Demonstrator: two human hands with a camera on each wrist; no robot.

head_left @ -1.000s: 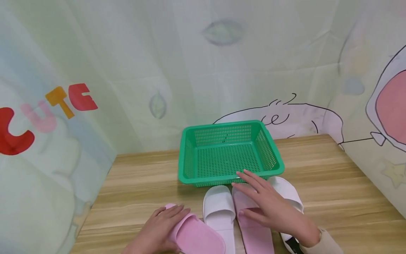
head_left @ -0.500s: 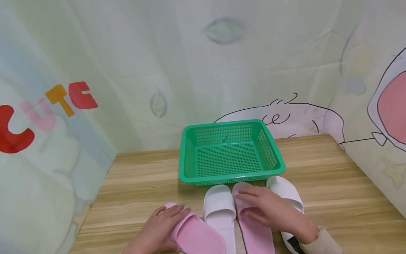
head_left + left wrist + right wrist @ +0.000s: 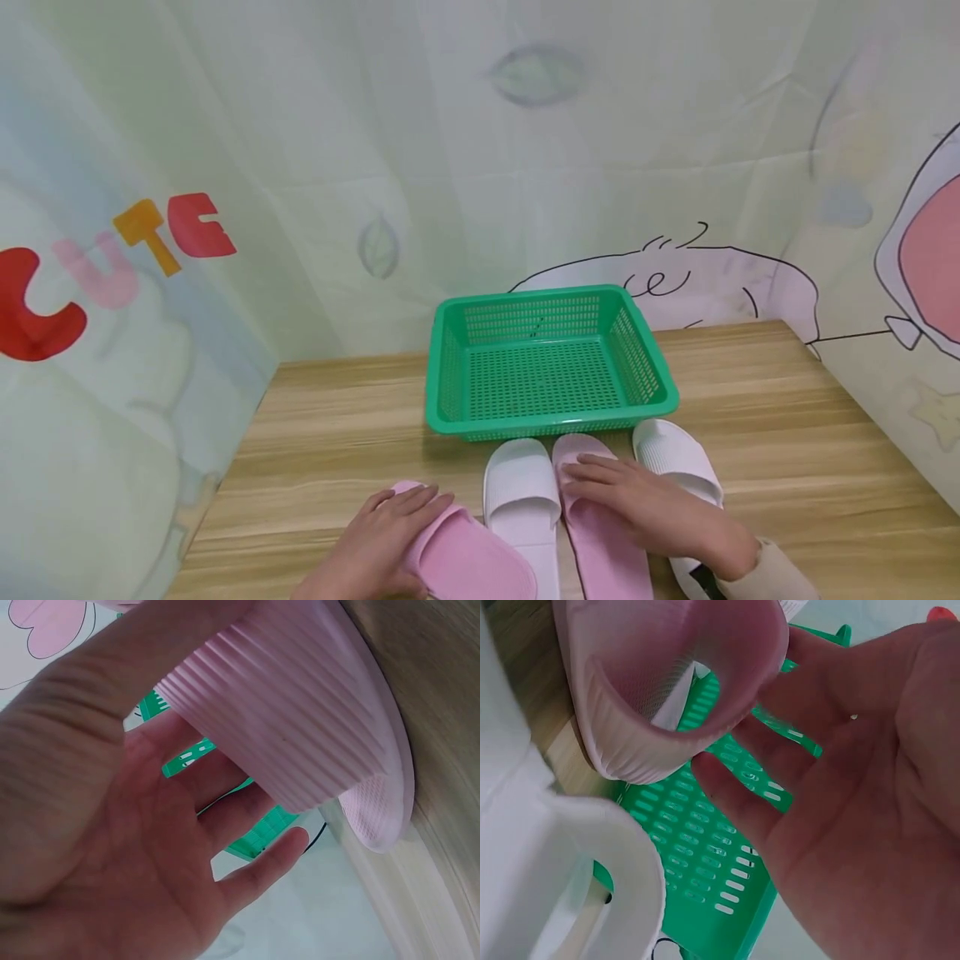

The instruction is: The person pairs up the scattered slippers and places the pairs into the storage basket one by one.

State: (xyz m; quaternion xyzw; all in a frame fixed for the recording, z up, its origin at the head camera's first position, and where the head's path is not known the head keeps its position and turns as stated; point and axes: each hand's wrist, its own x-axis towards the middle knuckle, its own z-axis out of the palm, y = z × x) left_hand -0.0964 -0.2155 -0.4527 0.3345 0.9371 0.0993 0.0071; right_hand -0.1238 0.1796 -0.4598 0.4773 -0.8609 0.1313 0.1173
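My left hand (image 3: 386, 533) holds a pink slide slipper (image 3: 476, 558) across its strap. In the left wrist view, the fingers (image 3: 225, 776) pass behind the ribbed strap (image 3: 277, 705) while the little finger stands out free. My right hand (image 3: 637, 500) lies over the other pink slipper (image 3: 611, 550), its fingers fairly straight on the strap and its thumb hidden. From the right wrist, the fingertips (image 3: 709, 769) meet the edge of that strap (image 3: 641, 742). White slippers (image 3: 520, 492) (image 3: 675, 458) lie on either side of this pink one, the right one partly under my wrist.
Behind the slippers stands a green perforated basket (image 3: 551, 421), with nothing inside it. The wood-grain table (image 3: 337, 417) extends to both sides. A printed cloth backdrop (image 3: 450, 208) rises at its back and sides.
My right hand has lowered from a spread pose above the right pink slipper onto its strap. My left hand and its slipper stay in place.
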